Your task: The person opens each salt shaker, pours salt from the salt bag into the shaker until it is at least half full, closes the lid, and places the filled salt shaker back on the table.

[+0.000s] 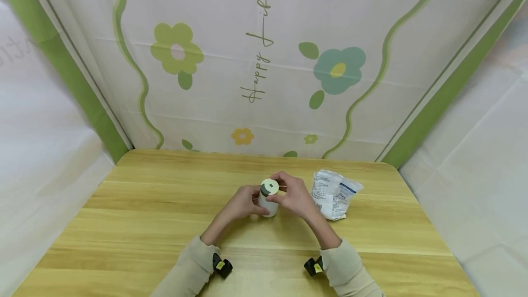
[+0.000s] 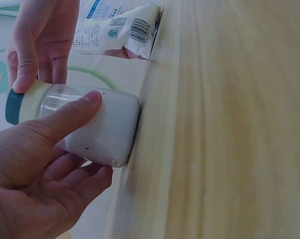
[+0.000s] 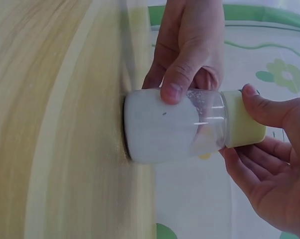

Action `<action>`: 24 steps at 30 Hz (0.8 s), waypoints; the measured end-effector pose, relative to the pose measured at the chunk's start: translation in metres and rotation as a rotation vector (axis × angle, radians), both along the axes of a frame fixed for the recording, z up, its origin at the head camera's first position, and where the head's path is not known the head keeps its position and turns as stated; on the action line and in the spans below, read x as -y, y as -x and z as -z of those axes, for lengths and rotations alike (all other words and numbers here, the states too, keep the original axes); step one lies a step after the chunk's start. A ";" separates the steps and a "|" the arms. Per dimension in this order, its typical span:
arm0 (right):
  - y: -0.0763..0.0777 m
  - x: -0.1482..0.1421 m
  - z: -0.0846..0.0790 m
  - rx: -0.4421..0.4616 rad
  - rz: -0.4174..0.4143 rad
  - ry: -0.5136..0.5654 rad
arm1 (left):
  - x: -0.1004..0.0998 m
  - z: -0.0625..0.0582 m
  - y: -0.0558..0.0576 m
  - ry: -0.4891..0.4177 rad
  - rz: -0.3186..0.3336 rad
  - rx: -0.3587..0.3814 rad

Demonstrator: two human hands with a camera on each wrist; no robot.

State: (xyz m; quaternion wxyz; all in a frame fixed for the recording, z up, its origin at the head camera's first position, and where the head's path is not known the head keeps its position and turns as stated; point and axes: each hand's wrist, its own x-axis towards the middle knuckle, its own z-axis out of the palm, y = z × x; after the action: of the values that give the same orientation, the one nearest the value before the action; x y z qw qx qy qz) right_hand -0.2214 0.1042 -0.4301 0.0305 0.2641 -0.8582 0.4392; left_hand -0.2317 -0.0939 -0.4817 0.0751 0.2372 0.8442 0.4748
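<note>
A clear seasoning jar (image 3: 162, 127) filled most of the way with white powder or grains stands upright on the wooden table. Its lid (image 1: 270, 185) is pale yellow with a dark green part at one edge. My left hand (image 1: 242, 203) grips the jar's body from the left, thumb along the near side. The right hand (image 1: 295, 195) holds the lid from the right, thumb in front and fingers behind. In the right wrist view the lid sits on the jar's neck. To the right of both hands lies a crumpled white printed bag (image 1: 332, 196), touched by neither.
The wooden table (image 1: 144, 223) runs back to a white cloth backdrop (image 1: 218, 81) printed with flowers. White cloth walls (image 1: 478, 187) stand at the left and right sides. A black wrist camera (image 1: 222, 266) is strapped at each sleeve cuff.
</note>
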 end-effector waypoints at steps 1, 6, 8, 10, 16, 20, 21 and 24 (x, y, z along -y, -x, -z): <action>0.000 0.001 0.000 0.001 0.015 -0.003 | 0.000 0.000 0.000 -0.001 0.001 -0.002; -0.003 0.004 -0.001 -0.004 0.057 -0.030 | 0.000 0.000 -0.001 -0.002 -0.003 -0.001; -0.003 0.003 -0.002 -0.010 0.043 -0.045 | 0.000 0.000 -0.001 0.000 -0.004 0.002; -0.003 0.001 -0.003 -0.018 0.002 -0.059 | -0.001 -0.001 -0.001 0.001 -0.004 0.005; 0.001 -0.004 -0.006 -0.009 -0.170 -0.072 | 0.000 -0.002 -0.001 0.004 0.009 0.017; 0.006 -0.004 -0.006 0.012 -0.200 -0.045 | 0.000 -0.002 -0.002 0.004 0.011 0.015; 0.006 -0.004 -0.006 0.021 -0.196 -0.035 | 0.001 -0.002 -0.002 0.003 0.008 0.016; 0.008 -0.005 -0.005 0.037 -0.183 -0.010 | 0.000 -0.002 -0.001 0.003 0.008 0.016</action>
State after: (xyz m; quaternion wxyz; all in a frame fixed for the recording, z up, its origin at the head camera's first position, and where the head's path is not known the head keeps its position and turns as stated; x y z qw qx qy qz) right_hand -0.2296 0.1093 -0.4251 -0.0268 0.3333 -0.8332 0.4405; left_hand -0.2309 -0.0936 -0.4801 0.0841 0.2369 0.8432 0.4752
